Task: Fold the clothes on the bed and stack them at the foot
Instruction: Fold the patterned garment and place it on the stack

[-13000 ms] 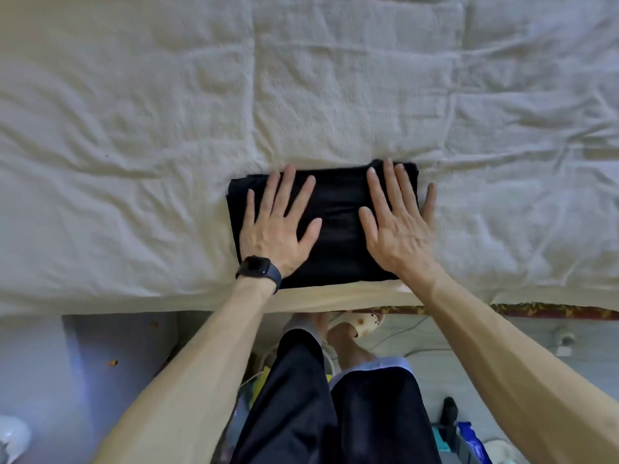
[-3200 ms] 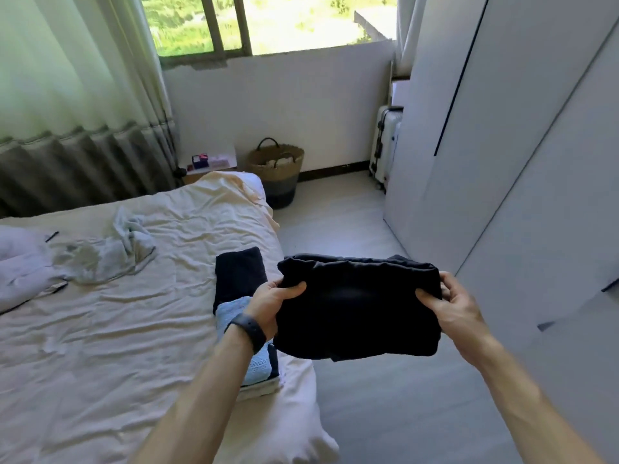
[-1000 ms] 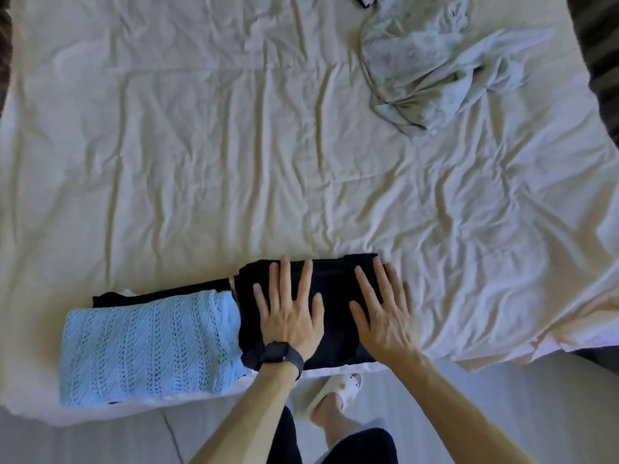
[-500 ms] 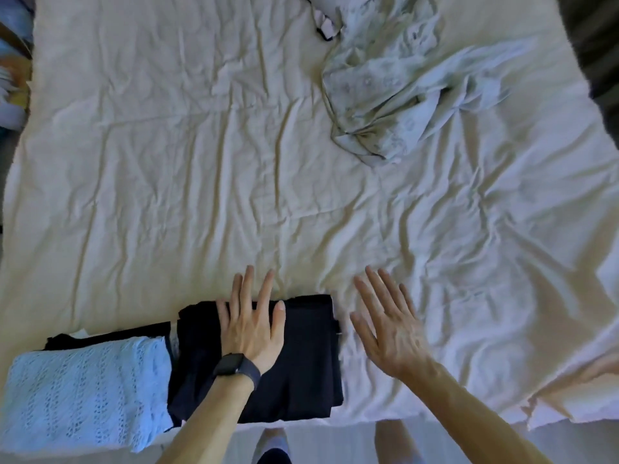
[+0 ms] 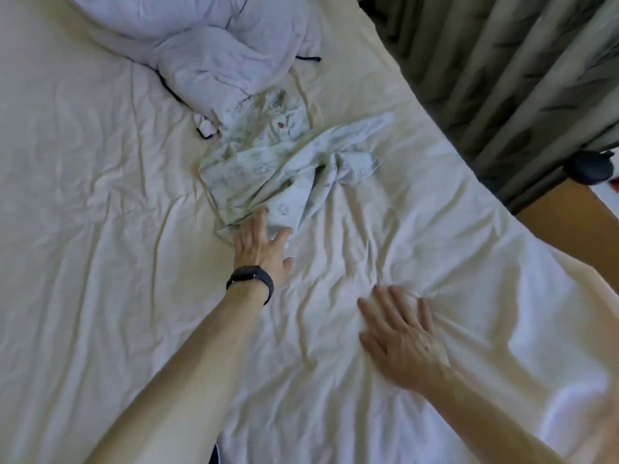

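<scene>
A wide bed (image 5: 100, 229) in a creased cream sheet fills nearly the whole view, seen from above by me as I lean in from its near edge. Dark grey curtains (image 5: 502, 61) hang beyond its right edge, with a wooden cabinet (image 5: 569, 222) below them.

At the bed's far end lies a lilac bundle of bedding (image 5: 207, 45) with dark trim, heaped and twisted.

Touching the bundle's near side, about halfway across the bed and well away from the near edge, is the crumpled shirt (image 5: 278, 162), the one garment in view yet to be folded. It is pale, almost white, with a faint small print and one tiny red mark. It is bunched into ridges, and one sleeve trails towards the right edge. It looks thin and limp, so I judge it would need spreading flat first.

My left hand (image 5: 261, 249) is stretched far out, palm down, fingers straight and slightly spread. Its fingertips (image 5: 259, 217) touch the shirt's nearest hem, placed there, I judge, to drag or gather it towards me. It is not pinching the cloth.

My right hand (image 5: 398, 333) lies flat on the bare sheet, nearer me and nearer the right edge, fingers spread. The sheet wrinkles around it. It is likely propping me up as I lean. It is somewhat blurred.

A black wristband (image 5: 251, 276) circles my left wrist.
</scene>
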`<move>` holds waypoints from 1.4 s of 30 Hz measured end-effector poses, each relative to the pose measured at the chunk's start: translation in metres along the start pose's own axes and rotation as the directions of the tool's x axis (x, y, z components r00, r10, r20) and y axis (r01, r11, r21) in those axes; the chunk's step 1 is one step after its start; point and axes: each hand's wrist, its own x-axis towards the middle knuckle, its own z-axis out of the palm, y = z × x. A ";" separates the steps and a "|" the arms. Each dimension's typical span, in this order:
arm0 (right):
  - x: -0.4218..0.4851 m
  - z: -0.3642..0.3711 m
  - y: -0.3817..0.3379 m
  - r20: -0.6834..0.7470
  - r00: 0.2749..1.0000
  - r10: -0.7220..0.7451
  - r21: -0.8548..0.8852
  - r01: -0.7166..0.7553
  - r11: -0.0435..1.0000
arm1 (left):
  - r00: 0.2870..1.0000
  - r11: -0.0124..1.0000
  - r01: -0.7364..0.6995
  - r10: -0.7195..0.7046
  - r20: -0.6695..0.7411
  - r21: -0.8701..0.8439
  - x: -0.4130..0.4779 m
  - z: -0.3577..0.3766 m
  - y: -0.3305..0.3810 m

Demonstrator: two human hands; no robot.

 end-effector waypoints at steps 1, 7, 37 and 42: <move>0.002 0.004 0.001 0.000 1.000 0.002 -0.005 -0.002 1.000 | 0.998 1.000 0.013 -0.012 0.054 -0.024 0.009 0.004 0.000; -0.001 -0.043 -0.017 0.174 0.980 0.097 0.223 -0.135 0.966 | 0.964 0.697 0.265 -0.216 0.157 -0.666 -0.008 -0.047 0.000; -0.232 -0.587 -0.144 -0.691 0.677 0.254 0.684 0.499 0.532 | 0.992 0.750 -0.115 0.119 -0.038 -0.652 -0.223 -0.385 0.006; -0.228 -0.595 -0.077 -0.716 0.579 0.390 0.622 0.276 0.733 | 0.962 0.599 -0.174 -0.065 -0.264 -0.782 -0.208 -0.428 -0.003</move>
